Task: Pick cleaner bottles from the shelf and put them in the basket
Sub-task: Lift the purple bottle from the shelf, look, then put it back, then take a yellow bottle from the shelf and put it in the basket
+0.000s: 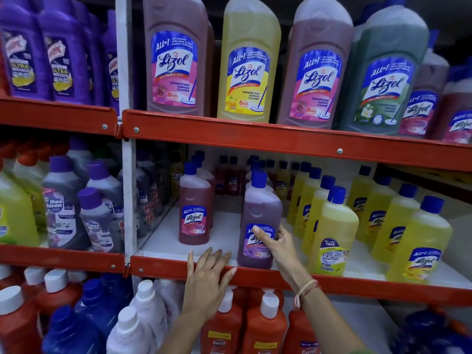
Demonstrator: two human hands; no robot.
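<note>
A purple Lizol cleaner bottle [260, 213] with a blue cap stands at the front edge of the middle shelf [255, 275]. My right hand [277, 245] wraps around its lower label from the right, fingers and thumb on it. To its left my left hand [208, 277] lies flat with fingers spread on the shelf's red front lip, holding nothing. A pink Lizol bottle [195, 208] stands further left on the same shelf. No basket is in view.
Yellow cleaner bottles [334, 233] crowd the shelf right of the purple one. Large Lizol bottles [249, 60] fill the upper shelf. Red and white-capped bottles [265, 325] stand below. A white upright post [127, 149] divides off the left bay of purple bottles.
</note>
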